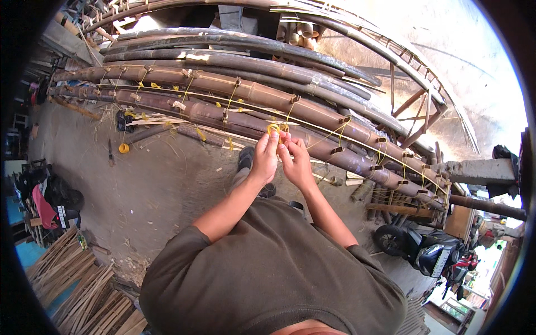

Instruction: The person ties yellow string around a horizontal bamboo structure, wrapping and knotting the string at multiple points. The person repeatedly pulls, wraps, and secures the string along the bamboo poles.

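Note:
Both my hands meet in front of me, just over the nearer long brown bamboo pole (220,117). My left hand (265,158) pinches a small looped bundle of yellow cord (273,129) between its fingertips. Close beside it, my right hand (296,162) has its fingers bent and pressed together at the same yellow cord. How the strands run between the fingers is too small to make out. A second bamboo pole (251,89) lies parallel behind, and short pegs stick out along both poles. Thin yellow cords tie the two together at several places.
Dark bamboo poles (234,57) lie stacked beyond. A curved bamboo frame (385,50) stands at the far right. On the floor at left are a knife (110,153) and a yellow cord roll (124,148). Split bamboo strips (72,279) lie at lower left; a motorcycle (424,248) stands at right.

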A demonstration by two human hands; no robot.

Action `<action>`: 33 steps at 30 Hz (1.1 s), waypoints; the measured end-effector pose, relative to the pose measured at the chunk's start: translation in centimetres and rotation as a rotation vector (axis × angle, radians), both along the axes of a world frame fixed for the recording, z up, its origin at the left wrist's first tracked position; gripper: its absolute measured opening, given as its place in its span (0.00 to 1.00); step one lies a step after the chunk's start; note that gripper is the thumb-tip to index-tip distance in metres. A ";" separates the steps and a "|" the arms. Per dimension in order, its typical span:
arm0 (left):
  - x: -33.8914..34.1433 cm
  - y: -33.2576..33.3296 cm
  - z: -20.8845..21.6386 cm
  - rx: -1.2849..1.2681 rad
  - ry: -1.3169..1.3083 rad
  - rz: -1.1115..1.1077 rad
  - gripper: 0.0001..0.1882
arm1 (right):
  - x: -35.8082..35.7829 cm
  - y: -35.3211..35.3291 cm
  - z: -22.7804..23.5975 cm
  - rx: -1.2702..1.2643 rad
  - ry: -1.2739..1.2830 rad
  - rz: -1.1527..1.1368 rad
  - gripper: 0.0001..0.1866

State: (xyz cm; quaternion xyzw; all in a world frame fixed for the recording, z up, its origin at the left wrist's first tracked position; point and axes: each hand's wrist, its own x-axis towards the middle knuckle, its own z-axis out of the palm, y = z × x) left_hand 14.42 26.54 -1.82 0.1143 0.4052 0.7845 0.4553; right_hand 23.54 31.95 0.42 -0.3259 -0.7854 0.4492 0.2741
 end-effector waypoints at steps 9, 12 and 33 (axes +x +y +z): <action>-0.9 -0.4 -3.3 -0.105 0.225 0.133 0.14 | 0.7 2.8 -2.0 -0.138 -0.094 -0.014 0.11; -1.2 -0.5 -3.4 -0.196 0.106 0.140 0.15 | 0.6 5.2 -1.3 -0.076 -0.163 -0.163 0.11; -1.4 -0.9 -4.4 -0.098 -0.031 0.023 0.16 | -1.1 5.9 -1.4 0.426 -0.225 -0.087 0.04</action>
